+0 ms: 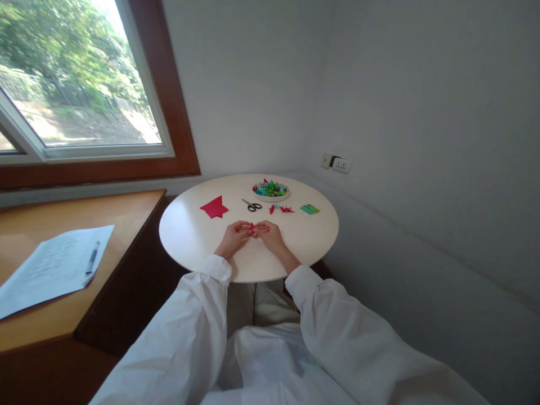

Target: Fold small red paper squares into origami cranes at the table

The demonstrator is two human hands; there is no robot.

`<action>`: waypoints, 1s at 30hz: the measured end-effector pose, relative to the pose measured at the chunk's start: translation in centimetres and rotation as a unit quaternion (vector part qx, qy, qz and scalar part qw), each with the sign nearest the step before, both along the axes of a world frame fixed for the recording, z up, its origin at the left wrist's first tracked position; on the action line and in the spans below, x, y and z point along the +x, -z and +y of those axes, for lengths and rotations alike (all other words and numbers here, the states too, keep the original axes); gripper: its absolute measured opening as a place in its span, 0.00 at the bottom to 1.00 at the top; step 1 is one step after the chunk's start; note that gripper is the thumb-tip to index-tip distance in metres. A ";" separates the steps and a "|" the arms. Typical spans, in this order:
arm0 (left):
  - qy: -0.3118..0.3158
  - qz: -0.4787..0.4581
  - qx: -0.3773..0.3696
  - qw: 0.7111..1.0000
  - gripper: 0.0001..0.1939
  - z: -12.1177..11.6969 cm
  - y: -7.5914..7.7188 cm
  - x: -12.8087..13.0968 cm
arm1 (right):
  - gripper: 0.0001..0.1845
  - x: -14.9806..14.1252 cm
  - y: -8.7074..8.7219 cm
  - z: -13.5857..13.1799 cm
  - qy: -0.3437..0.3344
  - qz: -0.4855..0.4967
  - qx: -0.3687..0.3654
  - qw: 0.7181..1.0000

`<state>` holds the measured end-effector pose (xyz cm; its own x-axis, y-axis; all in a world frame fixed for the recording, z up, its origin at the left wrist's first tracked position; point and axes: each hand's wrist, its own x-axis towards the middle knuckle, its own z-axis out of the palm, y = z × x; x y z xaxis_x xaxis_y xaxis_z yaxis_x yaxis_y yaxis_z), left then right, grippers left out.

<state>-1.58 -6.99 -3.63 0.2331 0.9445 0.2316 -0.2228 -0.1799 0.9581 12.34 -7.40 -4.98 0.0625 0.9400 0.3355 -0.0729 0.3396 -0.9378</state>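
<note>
A small folded piece of red paper (252, 228) is pinched between my two hands, just above the front half of the round white table (189, 225). My left hand (234, 237) grips its left side, and my right hand (270, 235) has the other side. The fingers partly cover the paper, so its exact shape is hard to make out. Beyond the hands lie black-handled scissors (252, 206) and a few small folded red paper pieces (287, 209). Flat red paper sheets (215, 207) rest to the left of the scissors.
At the table's back stands a white bowl (272, 198) full of colourful folded paper pieces. Green and yellow paper sheets (310, 209) lie at the right. On the wooden desk (126, 225) to the left are written papers (50, 264) and a pen (92, 257). Walls border the table behind and right.
</note>
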 end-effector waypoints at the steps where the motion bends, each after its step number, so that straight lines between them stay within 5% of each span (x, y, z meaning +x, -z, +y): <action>1: -0.002 0.002 0.001 1.000 0.18 0.1 0.1 0.0 | 0.09 0.0 0.0 0.0 -0.002 0.000 0.001 1.000; 19: -0.036 0.039 -0.016 0.998 0.09 -0.3 -0.4 0.0 | 0.05 0.2 0.4 0.3 0.017 -0.029 0.016 0.999; 30: -0.020 0.039 -0.017 0.999 0.13 -0.3 -0.5 0.1 | 0.05 0.2 0.4 0.4 0.020 -0.028 0.012 0.999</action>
